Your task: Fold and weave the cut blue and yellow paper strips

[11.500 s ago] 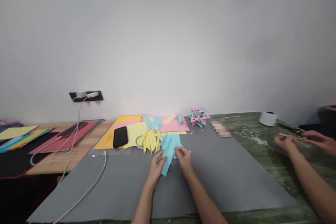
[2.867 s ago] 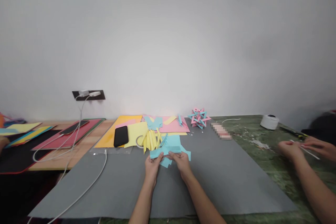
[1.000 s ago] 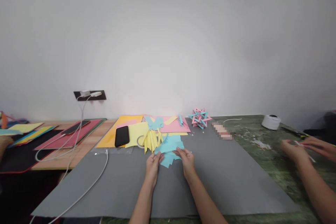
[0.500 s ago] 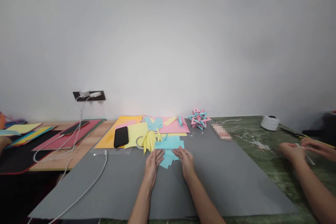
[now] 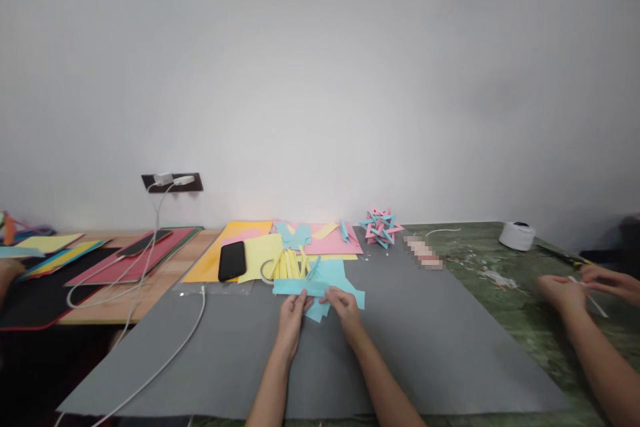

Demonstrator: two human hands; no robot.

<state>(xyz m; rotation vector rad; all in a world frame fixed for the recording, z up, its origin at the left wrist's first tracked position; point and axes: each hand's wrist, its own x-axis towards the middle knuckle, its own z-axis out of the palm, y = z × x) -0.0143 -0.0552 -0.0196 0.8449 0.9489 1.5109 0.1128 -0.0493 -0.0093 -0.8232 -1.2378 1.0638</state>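
Observation:
Between my two hands is a light-blue paper strip (image 5: 300,287), held level just above the grey mat. My left hand (image 5: 293,317) pinches its lower edge near the middle, thumb and fingers closed on it. At its right end, my right hand (image 5: 344,310) grips the strip with bent fingers. Loose light-blue paper pieces (image 5: 345,277) lie behind and below the strip. Folded yellow paper strips (image 5: 289,265) are bunched just beyond it. A pink and blue paper star ball (image 5: 381,227) rests at the mat's back edge.
A black phone (image 5: 233,261) lies on orange and yellow sheets. A white cable (image 5: 175,353) crosses the left of the grey mat (image 5: 425,360). To the right, another person's hands (image 5: 585,287) hold a thin white strip near a white roll (image 5: 517,235). Another hand (image 5: 7,273) shows at far left.
The blue strip has shifted left and lower, nearer my body. My fingers, spread more before, have closed in on it, and my right hand has moved closer to my left.

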